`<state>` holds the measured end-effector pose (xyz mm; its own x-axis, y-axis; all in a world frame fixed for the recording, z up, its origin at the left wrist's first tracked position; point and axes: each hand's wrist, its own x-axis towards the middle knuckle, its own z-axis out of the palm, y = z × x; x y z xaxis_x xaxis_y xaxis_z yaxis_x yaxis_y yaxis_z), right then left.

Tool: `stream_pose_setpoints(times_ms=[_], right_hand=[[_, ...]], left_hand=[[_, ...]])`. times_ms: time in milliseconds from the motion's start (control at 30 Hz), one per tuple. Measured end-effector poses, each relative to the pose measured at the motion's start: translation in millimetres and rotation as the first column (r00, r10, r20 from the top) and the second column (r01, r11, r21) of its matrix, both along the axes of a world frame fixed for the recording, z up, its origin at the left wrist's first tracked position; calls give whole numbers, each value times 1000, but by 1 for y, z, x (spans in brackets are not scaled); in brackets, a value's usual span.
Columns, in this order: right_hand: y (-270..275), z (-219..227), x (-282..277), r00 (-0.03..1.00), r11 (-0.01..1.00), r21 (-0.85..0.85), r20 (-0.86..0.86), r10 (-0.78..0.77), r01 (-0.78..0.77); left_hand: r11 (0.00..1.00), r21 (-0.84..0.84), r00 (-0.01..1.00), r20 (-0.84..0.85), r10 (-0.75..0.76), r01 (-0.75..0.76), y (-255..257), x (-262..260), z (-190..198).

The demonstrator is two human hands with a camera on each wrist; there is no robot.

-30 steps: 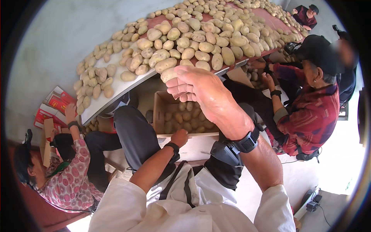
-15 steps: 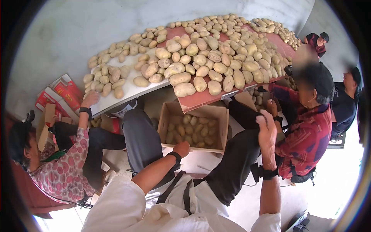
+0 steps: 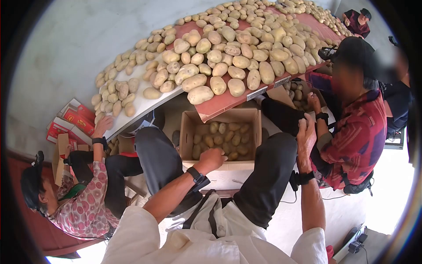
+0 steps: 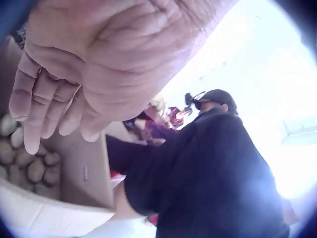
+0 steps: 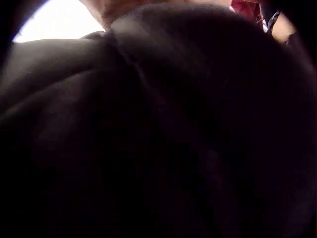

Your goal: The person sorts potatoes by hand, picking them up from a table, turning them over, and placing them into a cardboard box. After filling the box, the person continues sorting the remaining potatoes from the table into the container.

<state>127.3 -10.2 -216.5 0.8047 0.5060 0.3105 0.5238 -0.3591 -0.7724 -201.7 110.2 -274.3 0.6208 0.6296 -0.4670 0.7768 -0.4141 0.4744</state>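
My left hand (image 3: 212, 159) hangs over the near edge of a cardboard box (image 3: 188, 127) that stands between my knees. In the left wrist view its palm shows, the fingers (image 4: 37, 119) loosely bent and nothing held. Several potatoes (image 3: 218, 140) lie in the bottom of this box. My right hand (image 3: 306, 136) is beside my right knee, fingers loosely bent, with no object visible in it. Dark trouser cloth (image 5: 163, 114) fills most of the right wrist view. A large potato (image 3: 200, 94) lies at the corner of the red tabletop (image 3: 220, 105), above the box.
Potatoes cover much of the red tabletop and the adjoining white table (image 3: 145, 103). A person in a patterned shirt (image 3: 81, 211) sits at left near red cartons (image 3: 72, 121); another in a plaid shirt (image 3: 356, 127) sits close at right. More people are farther right.
My right hand has drawn back from the potatoes at the table edge to beside my right knee. My left hand has shifted slightly over the box's near edge.
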Motion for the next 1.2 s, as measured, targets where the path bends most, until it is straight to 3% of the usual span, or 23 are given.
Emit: stream_pose_setpoints(times_ms=[100, 167, 233, 300, 367, 400, 467, 600, 700, 767, 900, 967, 1033, 1100, 1200], right_hand=[[16, -5, 3, 999, 999, -28, -5, 38, -38], [25, -8, -1, 985, 993, 0, -129, 117, -118], [29, -29, 4, 984, 993, -7, -131, 117, -119], [32, -42, 8, 987, 983, -115, -89, 134, -144], [39, -19, -2, 990, 969, -208, -73, 124, -137], [44, -15, -1, 978, 963, -179, 15, 206, -200], [60, 11, -3, 923, 938, -172, 192, 333, -302], [107, 72, -4, 855, 896, -176, 270, 443, -408], [149, 107, -12, 794, 800, -277, 164, 585, -532], [175, 122, -25, 730, 649, -484, 31, 683, -587], [215, 103, -54, 650, 520, -675, 79, 756, -523], [218, 85, -76, 733, 489, -766, 33, 679, -418], [219, 69, -92, 752, 484, -779, 24, 659, -399], [218, 56, -103, 842, 597, -749, 97, 530, -289], [217, 40, -105, 829, 639, -716, 152, 538, -283]], left_hand=[[1000, 12, 1000, 7, 22, -22, 16, 14, 53], [982, 145, 954, 292, 74, -121, 31, 18, 82], [943, 271, 906, 419, 64, -192, 54, 21, 105], [893, 367, 873, 484, 56, -260, 76, 26, 131], [826, 477, 843, 538, -5, -299, 101, 32, 142], [788, 557, 848, 523, -87, -263, 115, 34, 142], [786, 583, 878, 465, -113, -207, 135, 43, 141], [784, 617, 937, 308, -163, -66, 158, 59, 132], [782, 623, 950, 248, -189, -7, 169, 67, 118], [791, 612, 949, 238, -206, 18, 170, 70, 112], [753, 657, 966, 165, -201, 44, 172, 81, 101], [748, 662, 971, 143, -190, 49, 171, 82, 93], [731, 682, 968, 156, -195, 38, 175, 84, 90], [723, 690, 963, 163, -214, 44, 182, 88, 80], [670, 742, 955, 179, -236, 26, 181, 93, 80]])
